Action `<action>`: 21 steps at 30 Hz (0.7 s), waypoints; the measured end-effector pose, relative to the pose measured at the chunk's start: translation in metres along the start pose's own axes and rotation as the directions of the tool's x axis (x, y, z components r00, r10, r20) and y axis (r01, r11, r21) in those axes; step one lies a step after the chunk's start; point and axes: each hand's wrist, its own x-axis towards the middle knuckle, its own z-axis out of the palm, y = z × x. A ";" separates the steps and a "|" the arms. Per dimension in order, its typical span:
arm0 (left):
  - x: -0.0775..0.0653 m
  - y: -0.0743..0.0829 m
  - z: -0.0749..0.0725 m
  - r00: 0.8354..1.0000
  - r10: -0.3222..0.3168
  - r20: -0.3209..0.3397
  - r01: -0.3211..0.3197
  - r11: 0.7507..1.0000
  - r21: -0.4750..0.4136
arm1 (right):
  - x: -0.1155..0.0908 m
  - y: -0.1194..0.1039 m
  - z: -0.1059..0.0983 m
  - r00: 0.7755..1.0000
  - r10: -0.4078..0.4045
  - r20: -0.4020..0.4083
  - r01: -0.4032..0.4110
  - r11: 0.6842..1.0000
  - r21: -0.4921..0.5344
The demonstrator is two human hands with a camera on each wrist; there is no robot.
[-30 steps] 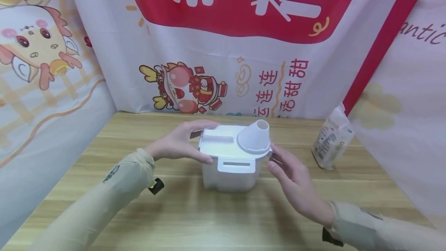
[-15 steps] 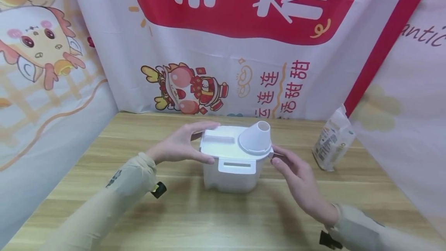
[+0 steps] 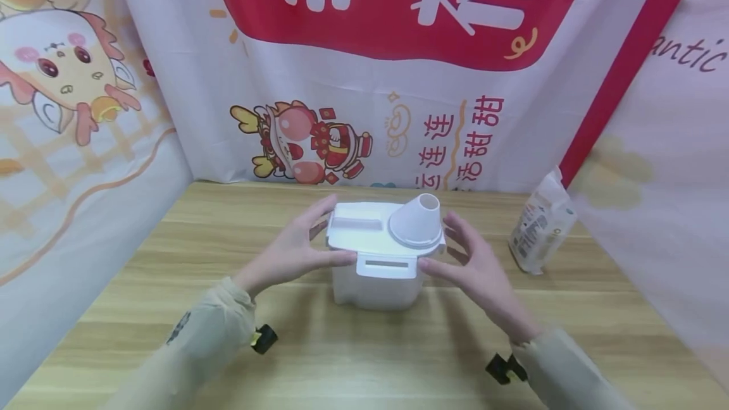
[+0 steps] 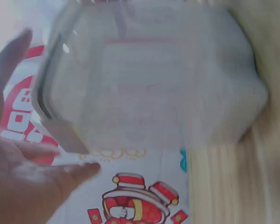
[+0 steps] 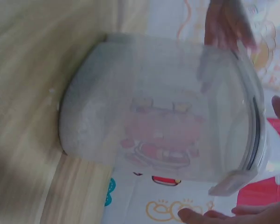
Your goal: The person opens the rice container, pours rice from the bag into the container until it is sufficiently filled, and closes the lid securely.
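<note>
A clear plastic storage box (image 3: 376, 293) with a white lid (image 3: 359, 236) stands upright mid-table. A white cone-shaped spout (image 3: 418, 223) rises from the lid's right half, and a white latch (image 3: 387, 266) hangs at its front. Around the lid's left end is my left hand (image 3: 296, 247), thumb by the latch's left edge and fingers spread behind. Mirroring it, my right hand (image 3: 481, 271) has its thumb by the latch's right edge and fingers at the right end. In the wrist views, small gaps show between fingers and box; contact elsewhere is unclear.
A white printed bag (image 3: 542, 223) stands at the back right of the wooden table (image 3: 364, 359). Printed cloths hang behind and at both sides, and the red-and-white back cloth (image 3: 393, 81) reaches down to the table's far edge.
My right hand has shifted its thumb left to the front latch and raised its fingers at the right end. My left fingers have drawn back from the lid's rear edge. The box stays put.
</note>
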 end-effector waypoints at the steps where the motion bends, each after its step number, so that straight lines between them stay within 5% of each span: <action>1: -0.002 0.001 0.002 0.999 -0.042 -0.022 0.042 0.999 -0.015 | 0.004 0.002 -0.001 1.000 -0.010 0.005 0.010 1.000 0.011; 5: -0.009 0.003 0.009 0.990 -0.130 -0.060 0.114 0.970 -0.216 | 0.014 0.005 -0.002 0.998 -0.043 0.055 0.038 0.995 0.088; 9: -0.016 0.001 0.016 0.984 -0.170 -0.059 0.129 0.898 -0.420 | 0.017 0.006 -0.005 0.995 -0.017 0.098 0.003 0.991 0.134; 21: -0.030 0.002 0.032 0.960 -0.216 -0.180 0.077 0.819 -0.569 | 0.019 0.012 -0.008 0.993 0.012 0.115 -0.036 0.976 0.214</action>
